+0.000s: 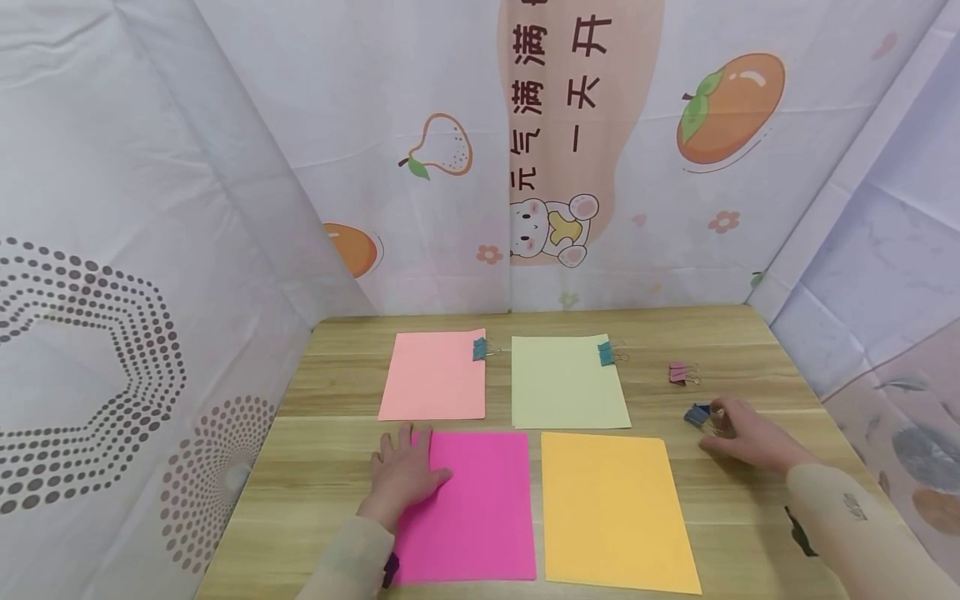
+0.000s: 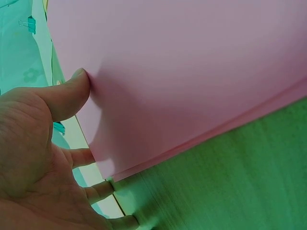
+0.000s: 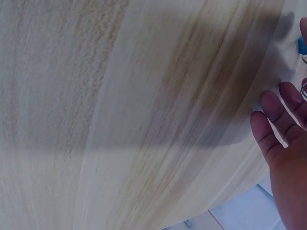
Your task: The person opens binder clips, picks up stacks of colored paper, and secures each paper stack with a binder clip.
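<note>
My left hand (image 1: 401, 477) rests with spread fingers at the upper left corner of a magenta stack of paper (image 1: 476, 508). In the left wrist view the thumb (image 2: 72, 96) lies on the paper (image 2: 182, 72), while other fingers reach past its edge. To the right, my right hand (image 1: 753, 435) curls thumb and fingers around the wire handles of a dark blue binder clip (image 1: 697, 415) on the table. Only a sliver of that clip (image 3: 302, 45) enters the right wrist view, beside the fingers (image 3: 272, 105). A pink binder clip (image 1: 678, 372) lies just beyond it.
Behind the magenta stack lies salmon paper (image 1: 435, 375) with a teal binder clip (image 1: 480, 349). Pale green paper (image 1: 566, 383) beside it bears another teal clip (image 1: 606, 353). Orange-yellow paper (image 1: 615, 508) lies right of the magenta stack. Printed curtains (image 1: 450, 75) surround the wooden table (image 1: 300, 500).
</note>
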